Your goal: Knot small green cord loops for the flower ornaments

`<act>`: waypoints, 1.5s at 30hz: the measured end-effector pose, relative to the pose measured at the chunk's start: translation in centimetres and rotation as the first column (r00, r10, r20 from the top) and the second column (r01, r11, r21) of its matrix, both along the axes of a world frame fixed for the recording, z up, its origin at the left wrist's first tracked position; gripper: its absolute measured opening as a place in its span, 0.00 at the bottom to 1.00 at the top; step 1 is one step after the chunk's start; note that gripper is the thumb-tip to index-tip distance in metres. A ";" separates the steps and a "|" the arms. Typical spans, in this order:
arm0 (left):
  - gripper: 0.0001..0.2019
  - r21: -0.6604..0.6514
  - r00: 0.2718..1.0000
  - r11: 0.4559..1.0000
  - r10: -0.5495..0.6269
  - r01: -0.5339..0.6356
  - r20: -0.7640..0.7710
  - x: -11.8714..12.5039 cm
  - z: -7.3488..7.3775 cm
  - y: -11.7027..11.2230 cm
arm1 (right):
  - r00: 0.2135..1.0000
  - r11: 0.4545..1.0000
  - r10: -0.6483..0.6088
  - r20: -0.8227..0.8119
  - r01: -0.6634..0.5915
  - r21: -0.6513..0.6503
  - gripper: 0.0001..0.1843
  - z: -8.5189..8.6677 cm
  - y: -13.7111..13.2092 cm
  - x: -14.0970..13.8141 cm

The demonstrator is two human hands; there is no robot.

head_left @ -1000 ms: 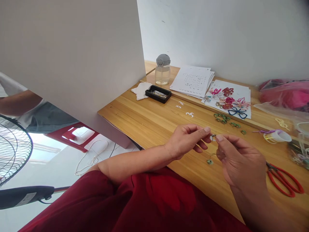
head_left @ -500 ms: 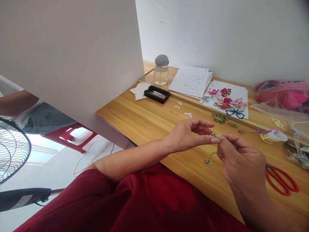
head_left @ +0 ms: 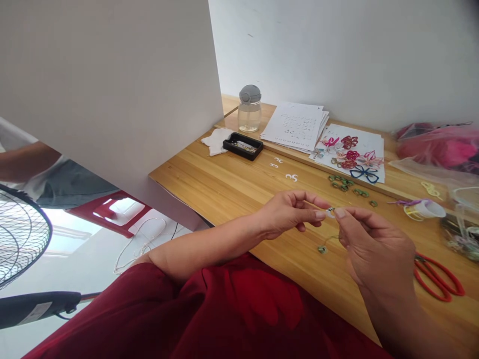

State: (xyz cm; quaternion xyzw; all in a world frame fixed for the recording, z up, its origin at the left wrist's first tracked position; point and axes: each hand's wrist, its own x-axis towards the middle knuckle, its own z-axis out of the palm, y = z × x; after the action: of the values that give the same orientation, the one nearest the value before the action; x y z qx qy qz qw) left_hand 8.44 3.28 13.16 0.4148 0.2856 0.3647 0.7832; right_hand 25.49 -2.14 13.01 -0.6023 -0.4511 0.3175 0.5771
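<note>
Over the front of the table, my left hand (head_left: pixel 290 214) and my right hand (head_left: pixel 377 242) meet fingertip to fingertip. Between them is a tiny white crescent piece (head_left: pixel 330 213) with a dark green band on it. Thumb and forefinger of each hand are closed on this piece, the left on its left end and the right on its right end. A small green coil (head_left: pixel 322 249) lies or hangs below the fingers, joined by a thin thread that runs toward my right hand. Several white crescent cut-outs (head_left: pixel 291 177) and green wrapped rings (head_left: pixel 341 183) lie beyond.
Red-handled cutters (head_left: pixel 439 279) lie right of my right hand, near a white spool (head_left: pixel 424 210). Behind are fabric flowers on paper (head_left: pixel 377 144), paper sheets (head_left: pixel 277 124), a black tray (head_left: pixel 243 153) and a bottle (head_left: pixel 250 112). A partition (head_left: pixel 123 89) and fan (head_left: pixel 22 234) stand left.
My left fingers have shifted slightly and curled in, and the white crescent piece now shows between the fingertips. My right hand has barely moved.
</note>
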 end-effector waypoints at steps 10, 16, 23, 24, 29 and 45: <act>0.23 -0.021 0.989 0.989 0.144 -0.145 -0.006 1.5 -0.2 -1.2 | 0.981 0.999 -0.035 -0.191 0.030 -0.026 0.14 0.7 0.2 -0.6; 0.20 -0.047 0.984 0.984 0.172 -0.169 0.055 1.7 0.4 -1.4 | 0.981 0.999 -0.039 -0.190 0.040 -0.001 0.13 0.6 0.5 -0.7; 0.18 -0.114 0.984 0.982 0.158 -0.148 0.085 1.6 0.4 -1.5 | 0.983 0.997 -0.075 -0.170 0.075 -0.004 0.11 0.6 0.5 -0.8; 0.20 -0.108 0.983 0.983 0.159 -0.149 0.091 1.6 0.4 -1.5 | 0.983 0.997 -0.072 -0.171 0.073 -0.003 0.12 0.7 0.5 -0.8; 0.28 -0.059 0.982 0.982 0.182 -0.179 0.043 2.5 0.5 -1.4 | 0.972 0.997 -0.077 -0.221 0.074 -0.022 0.14 0.9 0.4 -1.2; 0.27 -0.194 0.954 0.953 0.264 -0.235 0.143 3.9 0.0 -2.2 | 0.949 0.997 -0.075 -0.307 0.071 -0.025 0.14 0.8 0.1 -1.2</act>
State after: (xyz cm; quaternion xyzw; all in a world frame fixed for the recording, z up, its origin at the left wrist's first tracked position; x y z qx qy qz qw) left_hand 12.29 1.09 13.17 0.2728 0.2999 0.4681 0.7852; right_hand 24.33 -2.08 13.83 -0.5657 -0.3310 0.3886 0.6476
